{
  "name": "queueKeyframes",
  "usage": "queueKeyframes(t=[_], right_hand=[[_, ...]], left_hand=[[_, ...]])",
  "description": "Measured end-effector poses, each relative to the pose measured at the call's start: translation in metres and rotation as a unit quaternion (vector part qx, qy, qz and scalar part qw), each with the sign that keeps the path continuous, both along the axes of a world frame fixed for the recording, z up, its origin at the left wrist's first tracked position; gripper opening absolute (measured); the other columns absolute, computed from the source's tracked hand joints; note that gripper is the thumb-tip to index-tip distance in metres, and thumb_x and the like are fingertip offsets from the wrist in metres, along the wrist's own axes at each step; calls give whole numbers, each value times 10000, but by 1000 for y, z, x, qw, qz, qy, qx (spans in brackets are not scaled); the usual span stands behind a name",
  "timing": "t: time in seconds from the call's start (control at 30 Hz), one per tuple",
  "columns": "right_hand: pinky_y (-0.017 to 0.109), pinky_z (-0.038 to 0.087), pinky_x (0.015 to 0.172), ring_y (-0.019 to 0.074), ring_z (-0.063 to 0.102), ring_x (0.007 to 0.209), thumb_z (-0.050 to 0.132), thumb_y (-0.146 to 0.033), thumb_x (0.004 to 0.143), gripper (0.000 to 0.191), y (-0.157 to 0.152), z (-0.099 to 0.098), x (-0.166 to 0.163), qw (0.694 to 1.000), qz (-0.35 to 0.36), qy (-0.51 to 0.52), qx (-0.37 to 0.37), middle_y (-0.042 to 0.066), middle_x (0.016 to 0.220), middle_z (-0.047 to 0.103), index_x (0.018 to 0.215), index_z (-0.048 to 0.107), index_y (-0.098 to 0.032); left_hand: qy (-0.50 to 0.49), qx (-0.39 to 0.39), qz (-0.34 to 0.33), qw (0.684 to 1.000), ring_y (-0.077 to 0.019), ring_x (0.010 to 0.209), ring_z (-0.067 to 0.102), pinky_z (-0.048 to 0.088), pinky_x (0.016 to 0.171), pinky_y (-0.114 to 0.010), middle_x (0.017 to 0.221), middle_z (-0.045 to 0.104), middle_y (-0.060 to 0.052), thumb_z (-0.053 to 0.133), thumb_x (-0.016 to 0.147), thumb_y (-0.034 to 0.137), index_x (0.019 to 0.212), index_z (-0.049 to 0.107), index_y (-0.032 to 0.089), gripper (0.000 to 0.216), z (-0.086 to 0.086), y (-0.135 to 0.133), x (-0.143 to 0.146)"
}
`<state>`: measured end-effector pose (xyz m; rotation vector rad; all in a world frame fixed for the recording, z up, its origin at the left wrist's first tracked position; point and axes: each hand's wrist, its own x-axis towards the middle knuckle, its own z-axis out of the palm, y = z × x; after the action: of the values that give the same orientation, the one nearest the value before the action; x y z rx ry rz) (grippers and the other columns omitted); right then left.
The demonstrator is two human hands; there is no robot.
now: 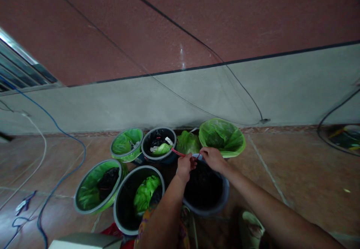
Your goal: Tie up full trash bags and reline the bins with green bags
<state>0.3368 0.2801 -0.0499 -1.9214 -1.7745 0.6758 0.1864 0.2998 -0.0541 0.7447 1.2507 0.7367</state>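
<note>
Below the red-and-grey wall (pixel 157 102), a round bin (pixel 225 191) with a pale rim and a dark inside (pixel 204 189) stands directly beneath both hands, nearest the person among the several bins. The left hand (pixel 185 166) closes its fingers around a thin red strip (pixel 177 152) above the bin's far rim, while the right hand (pixel 211 156), just beside it, pinches the strip too.
</note>
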Motion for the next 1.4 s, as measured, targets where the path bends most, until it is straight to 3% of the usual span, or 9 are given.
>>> queueKeyframes(t=[0.17,0.33,0.43,0.5,0.6,0.73,0.83,1.2,1.4], right_hand=[[266,439,796,168,623,840,450,-171,916,269,-1,5,-4,995,48,38,78,74,886,698,885,717,-158],[287,465,851,165,611,902,444,-173,926,276,-5,10,-10,985,100,62,125,79,973,656,835,705,-174],[303,478,911,180,619,1010,515,-199,892,249,-3,12,-11,988,19,72,136,117,1233,590,1080,675,-166],[314,478,934,204,610,1078,539,-174,857,418,-1,14,-10,986,-86,48,135,150,1336,534,1273,571,-140],[308,461,947,217,610,1099,494,-123,850,428,2,16,-10,981,-164,-6,101,150,1287,590,1272,562,-130],[289,450,904,214,652,1009,496,-149,861,246,-5,11,-20,998,-48,-17,-28,109,1055,713,1033,672,-151],[282,452,859,226,658,1003,578,-168,814,262,-11,2,-28,997,-3,-10,-82,113,1043,722,1060,663,-143],[261,440,836,191,658,947,545,-186,847,222,-9,-34,-27,995,56,20,-83,98,1031,739,975,725,-160],[279,440,818,210,662,916,511,-183,860,232,-15,-40,-23,994,39,-77,-65,115,970,742,900,736,-150]], left_hand=[[19,37,-35,999,-92,549,530,389,551,-220,589,562,34,667,612,203,765,636,147,166,-6,1,3],[146,154,-150,966,-88,472,430,308,512,-238,491,491,46,637,705,224,632,622,163,96,-15,3,6],[200,184,-178,946,-108,488,484,342,526,-244,522,522,30,571,806,273,680,631,173,172,-21,5,6],[214,174,-171,946,-112,503,517,366,530,-239,558,548,17,525,853,284,717,629,172,205,-25,6,6],[229,166,-154,947,-101,516,539,378,526,-223,615,579,-2,456,893,251,710,598,167,246,-29,9,4],[237,161,-145,947,-108,545,563,400,543,-222,650,608,-17,428,897,218,723,600,166,250,-31,13,1],[274,183,-139,934,-127,596,578,404,578,-230,610,606,-22,457,880,213,670,610,168,264,-32,15,-2],[227,220,-148,937,-107,572,494,347,574,-228,569,543,24,491,824,203,622,598,169,231,-38,16,-4],[192,187,-70,961,-115,587,527,396,599,-235,610,575,9,461,826,176,640,570,174,216,-40,15,-3]])
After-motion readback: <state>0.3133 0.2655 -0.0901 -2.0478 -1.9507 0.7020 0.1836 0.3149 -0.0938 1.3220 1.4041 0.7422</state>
